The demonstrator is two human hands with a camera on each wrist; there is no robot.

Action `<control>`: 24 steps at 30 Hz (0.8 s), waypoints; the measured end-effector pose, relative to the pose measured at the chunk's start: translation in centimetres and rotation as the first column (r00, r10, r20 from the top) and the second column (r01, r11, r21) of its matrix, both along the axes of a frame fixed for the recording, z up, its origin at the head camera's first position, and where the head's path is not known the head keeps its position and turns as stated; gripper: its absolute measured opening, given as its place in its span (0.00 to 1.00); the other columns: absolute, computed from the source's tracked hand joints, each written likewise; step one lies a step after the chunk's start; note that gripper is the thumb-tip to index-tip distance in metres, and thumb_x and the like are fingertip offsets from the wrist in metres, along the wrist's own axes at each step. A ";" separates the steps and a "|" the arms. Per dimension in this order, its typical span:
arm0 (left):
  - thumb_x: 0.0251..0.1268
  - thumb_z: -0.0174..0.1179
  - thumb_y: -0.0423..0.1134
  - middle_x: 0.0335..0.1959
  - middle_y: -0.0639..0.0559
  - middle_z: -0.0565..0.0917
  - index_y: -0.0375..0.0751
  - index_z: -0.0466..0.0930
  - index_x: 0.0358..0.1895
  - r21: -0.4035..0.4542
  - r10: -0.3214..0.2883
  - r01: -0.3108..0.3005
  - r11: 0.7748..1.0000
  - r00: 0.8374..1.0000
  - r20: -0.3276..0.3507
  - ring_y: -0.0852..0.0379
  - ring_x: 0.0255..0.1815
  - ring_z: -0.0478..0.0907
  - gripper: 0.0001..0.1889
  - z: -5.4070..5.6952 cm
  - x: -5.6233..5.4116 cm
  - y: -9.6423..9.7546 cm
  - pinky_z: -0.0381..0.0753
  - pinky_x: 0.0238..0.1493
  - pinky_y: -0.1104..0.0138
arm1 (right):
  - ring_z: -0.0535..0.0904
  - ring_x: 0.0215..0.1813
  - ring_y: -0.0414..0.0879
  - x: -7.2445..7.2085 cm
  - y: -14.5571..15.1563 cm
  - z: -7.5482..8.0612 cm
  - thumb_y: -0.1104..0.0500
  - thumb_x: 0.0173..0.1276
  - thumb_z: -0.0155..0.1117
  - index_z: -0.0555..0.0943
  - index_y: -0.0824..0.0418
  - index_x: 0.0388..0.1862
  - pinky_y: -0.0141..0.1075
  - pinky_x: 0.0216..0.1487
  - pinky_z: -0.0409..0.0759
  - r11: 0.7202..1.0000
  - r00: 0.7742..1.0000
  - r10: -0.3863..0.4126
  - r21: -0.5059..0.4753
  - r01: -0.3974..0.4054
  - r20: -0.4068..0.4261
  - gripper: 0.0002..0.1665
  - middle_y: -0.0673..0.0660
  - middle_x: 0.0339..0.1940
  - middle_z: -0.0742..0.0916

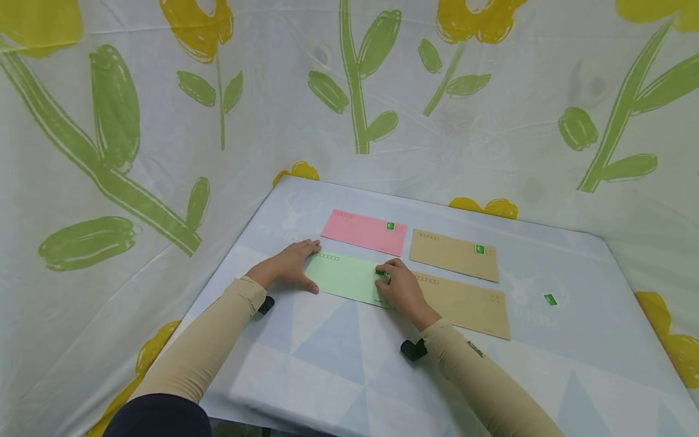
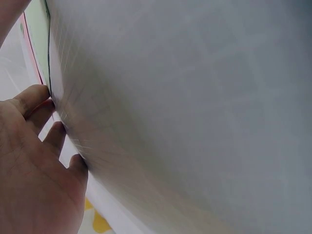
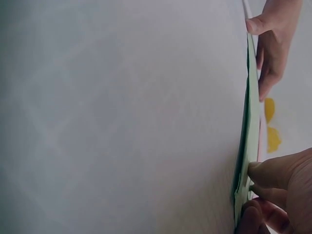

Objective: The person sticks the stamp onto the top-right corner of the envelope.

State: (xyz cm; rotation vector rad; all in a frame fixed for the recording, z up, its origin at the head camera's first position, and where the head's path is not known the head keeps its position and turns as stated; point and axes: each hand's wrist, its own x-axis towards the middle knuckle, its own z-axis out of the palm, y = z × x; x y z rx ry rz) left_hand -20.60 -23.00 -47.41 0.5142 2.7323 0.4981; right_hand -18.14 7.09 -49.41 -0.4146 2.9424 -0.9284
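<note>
A pale green envelope (image 1: 341, 279) lies flat on the table in the head view. My left hand (image 1: 286, 265) rests at its left end, fingers spread and thumb near the lower left corner. At the envelope's upper right my right hand (image 1: 404, 291) pinches a small green postage stamp (image 1: 380, 272) close over the paper. The hand covers the envelope's right end. In the right wrist view, thumb and fingers (image 3: 270, 170) bend at the green envelope (image 3: 253, 112), seen edge-on. Fingertips of the left hand (image 2: 44, 146) touch the table in the left wrist view.
Behind lies a pink envelope (image 1: 360, 233) bearing a green stamp. To the right are a brown envelope (image 1: 450, 258) with a stamp and another brown envelope (image 1: 464, 306) without one. A loose stamp (image 1: 550, 299) lies farther right. Flower-printed cloth (image 1: 273, 91) surrounds the table.
</note>
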 end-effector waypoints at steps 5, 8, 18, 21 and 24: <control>0.45 0.81 0.59 0.83 0.43 0.54 0.35 0.56 0.80 -0.004 0.003 -0.003 1.000 1.000 0.004 0.42 0.83 0.45 0.61 0.1 0.0 0.1 0.46 0.82 0.50 | 0.78 0.42 0.46 0.1 0.0 0.0 0.60 0.68 0.71 0.86 0.62 0.58 0.37 0.41 0.81 1.000 1.000 0.001 0.000 -0.001 -0.004 0.19 0.57 0.56 0.81; 0.45 0.81 0.59 0.82 0.43 0.54 0.35 0.56 0.79 -0.003 -0.002 0.002 1.000 1.000 0.006 0.42 0.83 0.45 0.61 0.2 0.0 0.1 0.45 0.82 0.50 | 0.78 0.42 0.46 0.1 0.0 0.1 0.60 0.68 0.71 0.86 0.61 0.58 0.36 0.41 0.81 1.000 1.000 0.001 -0.001 -0.001 -0.006 0.19 0.57 0.56 0.81; 0.45 0.80 0.59 0.83 0.43 0.54 0.35 0.56 0.79 -0.008 0.003 -0.003 1.000 1.000 0.003 0.42 0.83 0.45 0.61 0.2 0.0 0.0 0.45 0.82 0.50 | 0.77 0.40 0.46 0.2 0.0 0.2 0.61 0.68 0.70 0.86 0.61 0.57 0.36 0.39 0.79 1.000 1.000 -0.006 -0.023 0.006 -0.006 0.18 0.56 0.56 0.81; 0.45 0.81 0.59 0.83 0.44 0.54 0.35 0.57 0.79 -0.006 0.008 -0.008 1.000 1.000 0.004 0.43 0.83 0.45 0.61 0.1 0.0 0.1 0.46 0.82 0.50 | 0.77 0.39 0.45 0.3 0.0 0.2 0.61 0.68 0.70 0.85 0.61 0.57 0.35 0.38 0.78 1.000 1.000 -0.008 -0.027 0.008 -0.005 0.19 0.56 0.55 0.80; 0.45 0.81 0.59 0.83 0.44 0.54 0.35 0.57 0.79 -0.005 0.004 -0.004 1.000 1.000 0.003 0.42 0.83 0.45 0.61 0.0 -0.1 0.1 0.46 0.82 0.50 | 0.76 0.39 0.45 0.3 0.0 0.2 0.61 0.68 0.71 0.85 0.61 0.58 0.34 0.37 0.78 1.000 1.000 -0.010 -0.026 0.009 -0.008 0.19 0.56 0.55 0.80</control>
